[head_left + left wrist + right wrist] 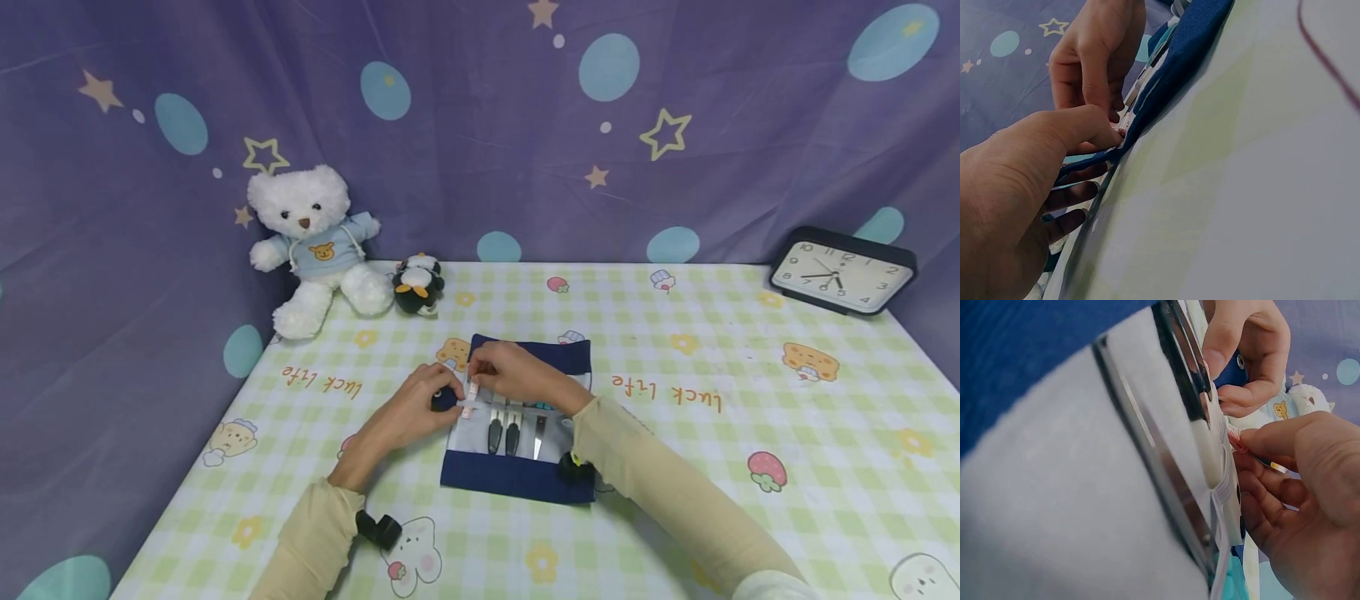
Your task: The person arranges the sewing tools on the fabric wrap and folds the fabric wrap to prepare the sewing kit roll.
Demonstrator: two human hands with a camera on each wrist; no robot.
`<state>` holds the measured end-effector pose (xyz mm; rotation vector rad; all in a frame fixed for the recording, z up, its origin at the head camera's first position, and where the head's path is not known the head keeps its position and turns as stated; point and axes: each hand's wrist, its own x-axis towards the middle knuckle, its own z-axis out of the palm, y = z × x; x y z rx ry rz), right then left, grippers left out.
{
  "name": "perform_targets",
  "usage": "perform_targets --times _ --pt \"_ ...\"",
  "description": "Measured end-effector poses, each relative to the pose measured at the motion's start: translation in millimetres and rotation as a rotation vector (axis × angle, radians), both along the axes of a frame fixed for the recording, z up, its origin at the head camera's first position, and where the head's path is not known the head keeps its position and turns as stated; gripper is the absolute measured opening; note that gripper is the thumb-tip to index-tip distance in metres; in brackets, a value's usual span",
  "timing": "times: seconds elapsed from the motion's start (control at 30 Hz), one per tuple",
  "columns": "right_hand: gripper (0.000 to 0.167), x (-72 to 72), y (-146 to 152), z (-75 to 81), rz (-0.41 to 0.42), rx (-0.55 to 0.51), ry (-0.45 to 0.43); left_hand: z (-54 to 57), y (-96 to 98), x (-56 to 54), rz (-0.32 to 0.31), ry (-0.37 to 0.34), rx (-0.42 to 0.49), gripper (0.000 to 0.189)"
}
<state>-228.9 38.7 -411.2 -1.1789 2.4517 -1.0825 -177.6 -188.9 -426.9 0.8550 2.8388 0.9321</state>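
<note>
A navy fabric tool roll (517, 482) with a pale grey lining lies unfolded on the table. My left hand (412, 408) pinches its left edge, thumb on top and other fingers underneath in the left wrist view. Beside it, my right hand (517, 371) pinches a small white-and-red item (1234, 439) at the elastic band (1224, 472). I cannot tell what this item is. Two dark-handled tools (512, 435) and a slim metal tool (539, 437) sit under the band. Partly behind the right hand is a turquoise piece (1233, 578).
A white teddy bear (322, 250) and a penguin plush (417, 283) sit at the back left of the table. At the back right stands a black-framed clock (840, 271). A checked cloth (660, 517) covers the table, with a purple curtain (480, 167) behind.
</note>
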Motion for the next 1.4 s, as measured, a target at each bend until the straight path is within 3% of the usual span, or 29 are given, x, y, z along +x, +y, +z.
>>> perform_targets --times 0.3,0.7,0.93,1.2,1.4 --pt "0.012 1.3 -3.7 -0.2 0.032 0.064 0.032 -1.4 -0.7 0.2 -0.013 0.010 0.003 0.011" --pt "0.012 2.1 0.3 0.5 0.017 0.047 0.027 -1.4 -0.1 -0.4 -0.023 0.021 0.008 0.010" --pt "0.016 -3.3 18.1 5.3 -0.040 -0.006 -0.012 0.9 0.9 0.6 -0.001 0.031 0.021 0.004" --pt "0.021 -3.8 47.2 11.9 -0.113 -0.041 -0.027 12.0 -2.6 3.0 0.004 0.050 0.052 0.005" --pt "0.021 -5.0 68.2 10.4 -0.142 -0.057 0.026 18.4 -11.0 9.0 0.026 0.048 0.099 0.005"
